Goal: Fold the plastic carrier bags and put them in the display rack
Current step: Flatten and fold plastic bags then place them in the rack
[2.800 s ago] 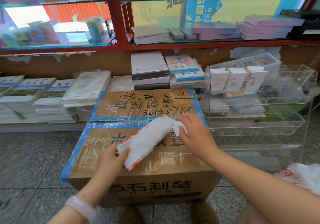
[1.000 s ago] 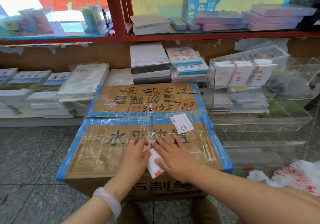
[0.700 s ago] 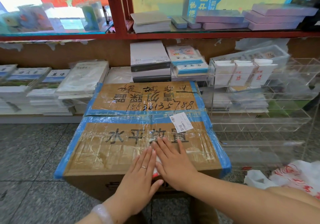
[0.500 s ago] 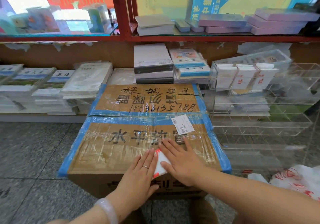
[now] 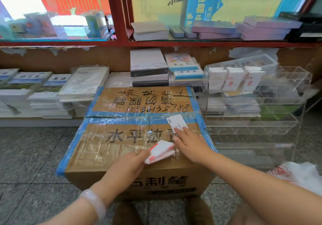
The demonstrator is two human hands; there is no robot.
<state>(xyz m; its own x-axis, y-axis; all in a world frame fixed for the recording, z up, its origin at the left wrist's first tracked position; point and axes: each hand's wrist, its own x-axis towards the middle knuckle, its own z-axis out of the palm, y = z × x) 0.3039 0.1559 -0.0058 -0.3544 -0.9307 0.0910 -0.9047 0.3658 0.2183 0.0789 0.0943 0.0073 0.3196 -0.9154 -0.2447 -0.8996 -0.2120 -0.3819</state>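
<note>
A small folded white carrier bag with red print (image 5: pixel 161 151) lies on top of a taped cardboard box (image 5: pixel 122 144). My left hand (image 5: pixel 129 165) pinches the bag's near left corner. My right hand (image 5: pixel 190 144) lies flat with straight fingers against the bag's right edge. To the right stands a clear acrylic display rack (image 5: pixel 252 120); its top row holds three folded white bags (image 5: pixel 233 80). More loose white and red bags (image 5: pixel 299 176) lie on the floor at the lower right.
Stacks of books and paper packs (image 5: pixel 52 92) line the low shelf behind the box. A red-framed glass cabinet (image 5: pixel 115 15) stands above them. Grey stone floor (image 5: pixel 31 155) surrounds the box.
The long bag was folded down to a small packet and pressed flat under both palms. Now my left hand has lifted its corner and my right hand has slid to its right side.
</note>
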